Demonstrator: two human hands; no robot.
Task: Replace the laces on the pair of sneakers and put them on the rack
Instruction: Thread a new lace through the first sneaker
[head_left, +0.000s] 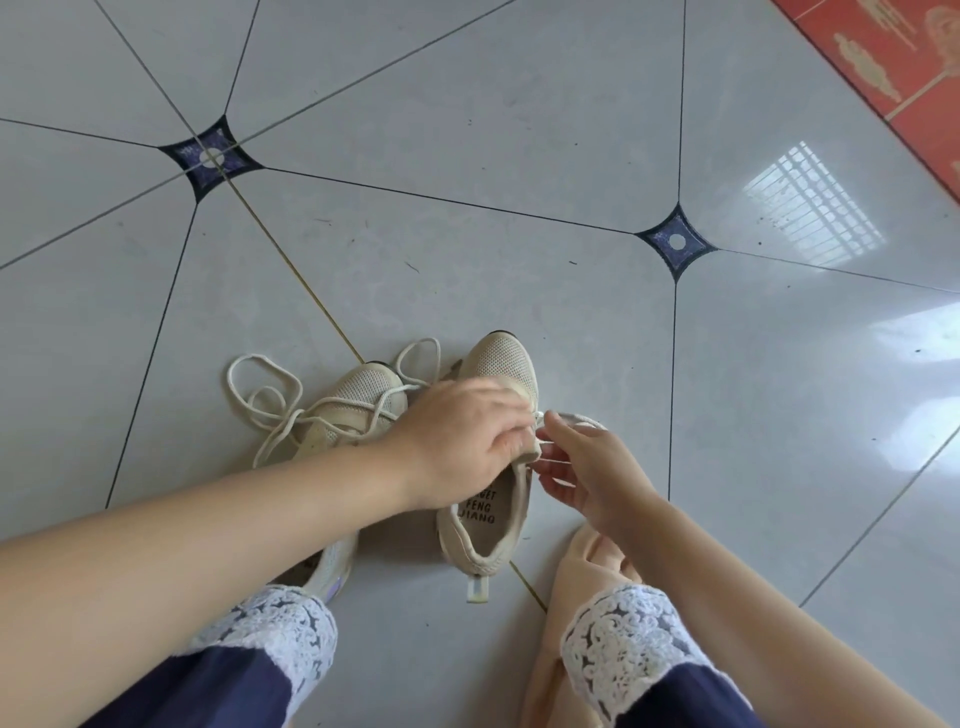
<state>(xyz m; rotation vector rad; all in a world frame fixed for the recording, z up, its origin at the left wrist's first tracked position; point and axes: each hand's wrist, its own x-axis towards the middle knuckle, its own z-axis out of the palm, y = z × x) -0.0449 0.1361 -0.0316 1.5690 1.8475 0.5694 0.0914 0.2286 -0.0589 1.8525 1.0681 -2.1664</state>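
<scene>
A grey tiled floor (467, 104) with dark diamond insets is filling the view, and a strip of red patterned tiles (893, 57) is running along the top right corner. The person is crouching over it in navy trousers (218, 686) edged with white lace cuffs (623, 639).

Two beige mesh sneakers are lying side by side on the floor just ahead of the knees, toes pointing away. The left sneaker (363, 389) is sitting partly behind the left forearm, and its loose lace (260, 395) is trailing off in loops onto the tile to its left. The right sneaker (506, 364) is lying between the two hands, its printed insole showing and a pale pull tab (478, 590) sticking out at the heel.

The left hand (462, 441) is reaching over the right sneaker's throat, fingers curled and gripping the upper there. The right hand (587, 467) is hovering just beside the shoe's right edge, thumb and fingertips pinching a second lace (571, 418) that is arching from the eyelets.
</scene>
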